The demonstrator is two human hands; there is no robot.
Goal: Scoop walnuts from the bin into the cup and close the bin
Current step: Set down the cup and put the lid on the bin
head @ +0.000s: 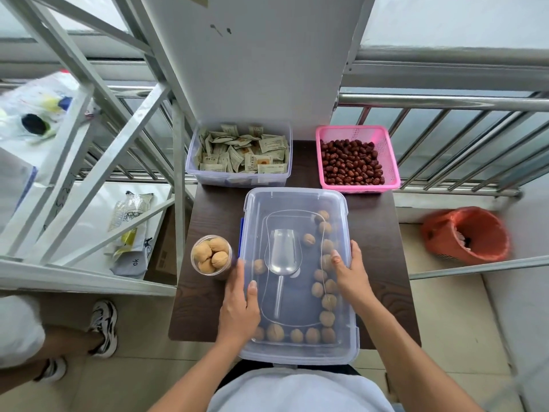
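**On the bin: lid down, seal unproven**

On the bin (pixel 297 358), the clear lid (pixel 297 199) already lies over the rim, and both hands press it. The left hand (pixel 237 310) lies flat on the lid's left edge, fingers straight and together. The right hand (pixel 349 272) rests on the right edge, thumb on top, fingers stretched along the rim.

Uneven pressure could seat one side and leave the other proud. A shove leftward might knock over the cup (pixel 193 261), which stands just left of the bin, heaped with walnuts (pixel 219 258). Whether the side latches have caught is hard to tell.

Inside the bin, more walnuts ring the walls, pale tan and wrinkled, with the metal scoop (pixel 282 254) lying in the middle.
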